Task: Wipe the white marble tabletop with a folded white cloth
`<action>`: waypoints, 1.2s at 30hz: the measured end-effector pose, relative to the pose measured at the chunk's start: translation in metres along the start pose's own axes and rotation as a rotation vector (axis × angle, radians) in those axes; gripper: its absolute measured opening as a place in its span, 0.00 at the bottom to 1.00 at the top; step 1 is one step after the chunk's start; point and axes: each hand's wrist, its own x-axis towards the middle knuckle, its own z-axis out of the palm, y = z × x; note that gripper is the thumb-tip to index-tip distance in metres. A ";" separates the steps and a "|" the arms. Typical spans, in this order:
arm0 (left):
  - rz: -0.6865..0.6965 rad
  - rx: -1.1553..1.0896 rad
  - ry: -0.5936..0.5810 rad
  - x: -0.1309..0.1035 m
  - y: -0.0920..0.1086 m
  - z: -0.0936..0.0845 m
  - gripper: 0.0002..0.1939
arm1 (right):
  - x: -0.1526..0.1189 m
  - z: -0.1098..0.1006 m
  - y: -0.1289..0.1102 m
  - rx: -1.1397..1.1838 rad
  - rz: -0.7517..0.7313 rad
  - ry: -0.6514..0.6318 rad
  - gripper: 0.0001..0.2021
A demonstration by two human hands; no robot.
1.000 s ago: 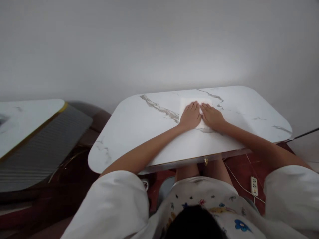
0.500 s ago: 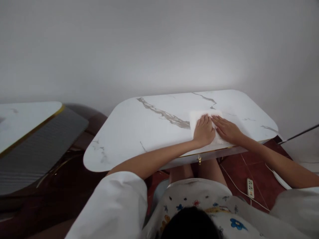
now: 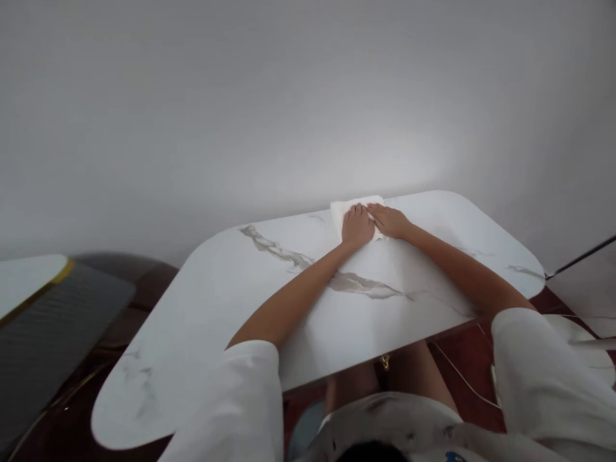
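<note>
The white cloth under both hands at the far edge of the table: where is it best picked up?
Probably by the far left corner of the white cloth, coming from the left. It lies flat on the marble table, the left hand and right hand press flat on most of it, and that corner sticks out uncovered.

On my screen I see the person from above. Both arms are bare from the elbow down, and each upper arm is covered by a wide, loose white short sleeve: the left sleeve [image 3: 235,404] and the right sleeve [image 3: 543,378]. The left hand [image 3: 357,226] and the right hand [image 3: 389,221] wear no gloves, and I see no rings or watch. The shirt front [image 3: 409,436] is light with small dark marks and one blue print. The legs are bare.
</note>
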 end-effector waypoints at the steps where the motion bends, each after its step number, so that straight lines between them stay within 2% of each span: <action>1: 0.001 0.013 0.002 0.009 -0.005 0.002 0.25 | 0.009 0.002 0.003 -0.003 0.006 -0.001 0.25; 3: 0.013 0.029 -0.001 0.027 -0.010 0.006 0.25 | 0.023 0.004 0.012 -0.004 0.031 0.001 0.25; 6: 0.058 0.019 -0.020 0.050 -0.005 0.013 0.25 | 0.027 0.005 0.030 -0.008 0.080 -0.012 0.25; 9: 0.114 -0.006 -0.039 0.061 0.012 0.018 0.26 | 0.015 0.002 0.048 -0.011 0.126 -0.032 0.25; 13: 0.152 -0.033 -0.063 0.053 0.039 0.020 0.27 | -0.018 -0.007 0.058 -0.008 0.174 -0.041 0.26; 16: 0.180 -0.042 -0.074 0.031 0.057 0.014 0.27 | -0.046 -0.014 0.054 -0.016 0.177 -0.048 0.26; 19: 0.184 -0.025 -0.079 -0.005 0.073 -0.002 0.26 | -0.077 -0.021 0.039 0.007 0.150 -0.059 0.27; 25: 0.204 0.056 -0.138 -0.104 0.089 -0.052 0.23 | -0.147 -0.043 -0.019 0.071 -0.014 -0.041 0.26; 29: 0.277 0.038 -0.123 -0.154 0.094 -0.063 0.26 | -0.192 -0.060 -0.049 0.082 -0.072 -0.016 0.26; 32: 0.292 -0.031 -0.120 -0.168 0.109 -0.059 0.25 | -0.221 -0.068 -0.047 0.085 -0.082 0.001 0.27; 36: 0.317 -0.135 -0.087 -0.159 0.139 -0.047 0.25 | -0.246 -0.069 -0.016 0.093 -0.047 0.028 0.29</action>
